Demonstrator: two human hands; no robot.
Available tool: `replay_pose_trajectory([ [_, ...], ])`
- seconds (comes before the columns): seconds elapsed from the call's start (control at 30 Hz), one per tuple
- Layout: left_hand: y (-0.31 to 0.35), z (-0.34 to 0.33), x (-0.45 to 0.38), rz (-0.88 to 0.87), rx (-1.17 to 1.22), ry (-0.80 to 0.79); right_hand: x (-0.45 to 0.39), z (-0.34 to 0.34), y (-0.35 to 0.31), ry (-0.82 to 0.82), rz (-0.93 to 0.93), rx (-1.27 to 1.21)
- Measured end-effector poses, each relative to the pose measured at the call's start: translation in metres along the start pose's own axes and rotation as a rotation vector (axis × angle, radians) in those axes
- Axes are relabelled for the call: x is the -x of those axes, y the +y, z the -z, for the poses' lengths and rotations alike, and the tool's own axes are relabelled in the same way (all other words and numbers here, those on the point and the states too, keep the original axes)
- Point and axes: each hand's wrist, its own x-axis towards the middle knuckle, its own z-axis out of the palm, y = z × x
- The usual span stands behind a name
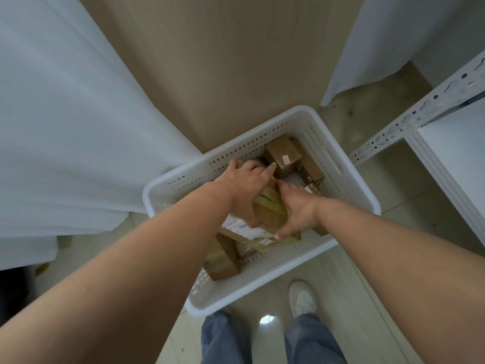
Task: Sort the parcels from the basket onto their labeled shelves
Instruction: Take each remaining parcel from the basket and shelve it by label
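A white perforated plastic basket (349, 179) stands on the floor and holds several brown cardboard parcels. Both my hands reach into it around one taped brown parcel (270, 206) in the middle. My left hand (244, 185) grips its far-left side, fingers curled over the top edge. My right hand (296, 206) holds its right side, thumb down on the near edge. A small box with a red-bordered label (282, 153) lies at the basket's far end. Another brown box (223, 261) sits at the near left.
A white metal shelf unit (446, 143) with a slotted upright stands to the right. White cloth-covered surfaces (65, 127) rise at the left and far right, a tan panel (223, 61) between them. My legs and a white shoe (301, 298) are below the basket.
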Motion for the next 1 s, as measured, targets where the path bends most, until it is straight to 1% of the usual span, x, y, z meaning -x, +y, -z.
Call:
replay_pose_trajectory([
  [0.03, -0.001, 0.002, 0.001, 0.042, 0.084, 0.049, 0.001, 0.002, 0.008, 0.024, -0.037, -0.104],
  [0.07, -0.005, 0.002, 0.004, 0.120, 0.205, 0.111, 0.004, 0.004, 0.017, 0.023, -0.067, -0.235],
  [0.17, -0.023, -0.006, 0.015, 0.460, 0.605, 0.284, 0.016, 0.009, 0.045, 0.001, -0.104, -0.599],
  [0.23, -0.027, -0.016, 0.023, 0.690, 0.853, 0.322, 0.018, 0.011, 0.055, 0.040, -0.111, -0.753],
  [0.3, -0.020, -0.029, 0.025, 0.849, 1.157, 0.288, 0.017, 0.011, 0.057, 0.070, -0.106, -0.910],
  [0.37, -0.004, -0.037, 0.026, 0.916, 1.483, 0.249, 0.017, 0.010, 0.050, 0.071, -0.066, -1.048],
  [0.4, 0.006, -0.038, 0.026, 0.923, 1.651, 0.225, 0.017, 0.010, 0.047, 0.071, -0.040, -1.100],
  [0.43, 0.016, -0.038, 0.026, 0.898, 1.815, 0.188, 0.017, 0.010, 0.044, 0.076, -0.019, -1.143],
  [0.47, 0.024, -0.038, 0.026, 0.832, 1.954, 0.147, 0.017, 0.010, 0.041, 0.088, -0.009, -1.177],
  [0.5, 0.031, -0.037, 0.025, 0.751, 2.044, 0.111, 0.019, 0.011, 0.039, 0.110, -0.005, -1.209],
  [0.57, 0.039, -0.029, 0.022, 0.631, 2.094, 0.099, 0.024, 0.016, 0.038, 0.187, -0.002, -1.266],
  [0.63, 0.041, -0.014, 0.019, 0.562, 2.070, 0.140, 0.033, 0.025, 0.037, 0.279, 0.018, -1.316],
  [0.73, 0.041, 0.022, 0.018, 0.461, 2.001, 0.281, 0.057, 0.044, 0.029, 0.396, 0.071, -1.373],
  [0.83, 0.047, 0.074, 0.026, 0.449, 1.915, 0.410, 0.095, 0.069, 0.016, 0.554, 0.095, -1.361],
  [0.93, 0.058, 0.126, 0.045, 0.355, 1.862, 0.510, 0.143, 0.096, 0.002, 0.731, 0.134, -1.409],
  [1.0, 0.064, 0.166, 0.065, 0.281, 1.812, 0.552, 0.181, 0.114, -0.012, 0.825, 0.195, -1.406],
])
